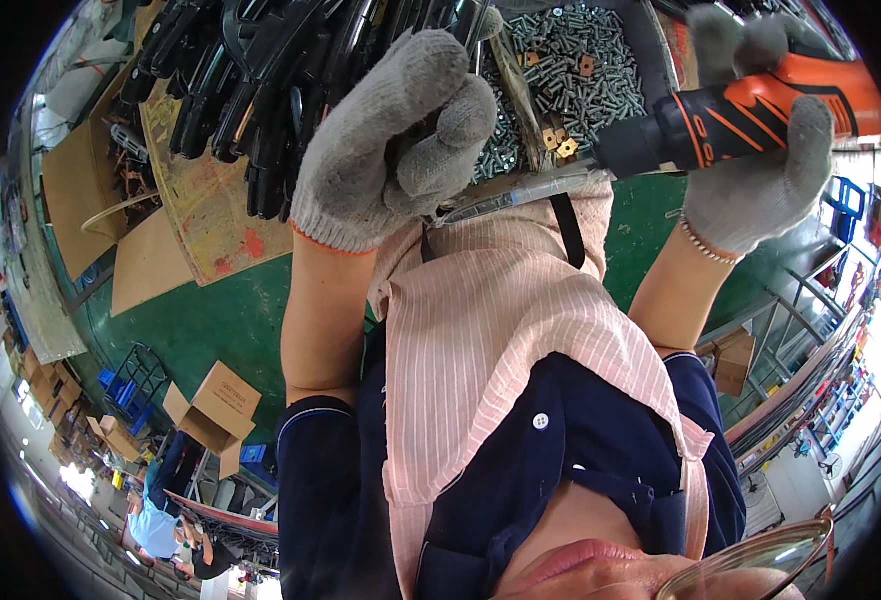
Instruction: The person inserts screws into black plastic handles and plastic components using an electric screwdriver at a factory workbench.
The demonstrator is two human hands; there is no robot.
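My right hand (760,190), in a grey knit glove, is wrapped around an orange and black power screwdriver (730,120). The tool lies nearly level, its long, partly clear nose pointing left to below my left hand (400,145). That hand, also gloved in grey, has its fingers curled in; whatever is inside the curl is hidden in shadow. Just beyond the tool's nose sits a bin of small silver screws (585,75), with a few brass-coloured square clips (560,143) among them. Left of the bin, long black parts (250,90) are piled up close to my left hand.
A paint-stained board (200,190) lies under the black pile, with an open cardboard box (85,200) beside it. On the green floor (210,310) stands another open carton (215,410). Another person (155,525) is in the background at lower left. Metal racks (790,310) stand at right.
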